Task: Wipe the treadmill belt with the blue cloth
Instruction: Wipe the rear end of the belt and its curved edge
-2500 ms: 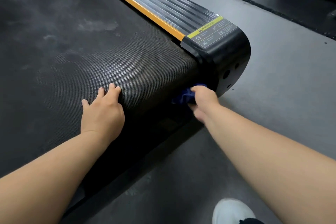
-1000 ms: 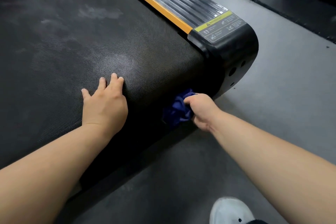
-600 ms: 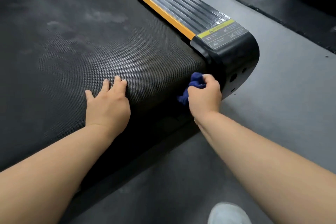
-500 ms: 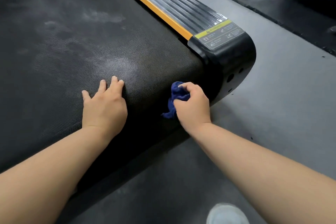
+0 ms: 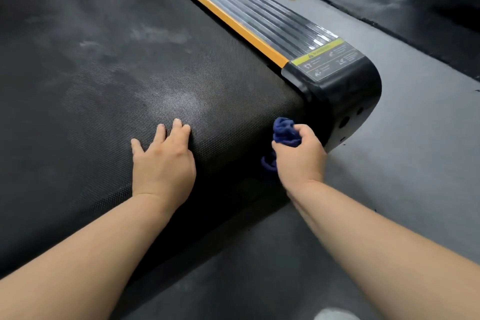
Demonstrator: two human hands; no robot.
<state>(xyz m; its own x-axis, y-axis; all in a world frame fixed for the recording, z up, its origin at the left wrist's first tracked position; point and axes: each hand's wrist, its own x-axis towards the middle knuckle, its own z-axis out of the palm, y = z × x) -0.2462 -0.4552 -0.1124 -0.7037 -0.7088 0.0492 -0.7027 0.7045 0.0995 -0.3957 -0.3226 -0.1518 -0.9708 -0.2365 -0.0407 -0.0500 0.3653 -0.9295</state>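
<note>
Over the last half second the right grip [image 5: 298, 158], closed around the bunched blue cloth [image 5: 284, 131], has moved along the rounded rear edge of the belt [image 5: 155, 73] toward the black end cap [image 5: 348, 93]. The cloth now presses on the belt just beside the cap, with one tail hanging below the fingers. The left grip [image 5: 163, 161] remains flat and open on the belt top. Judgement: the rear corner is being wiped, and the pale dusty patches further up the belt are not yet wiped. No container is in view.
</note>
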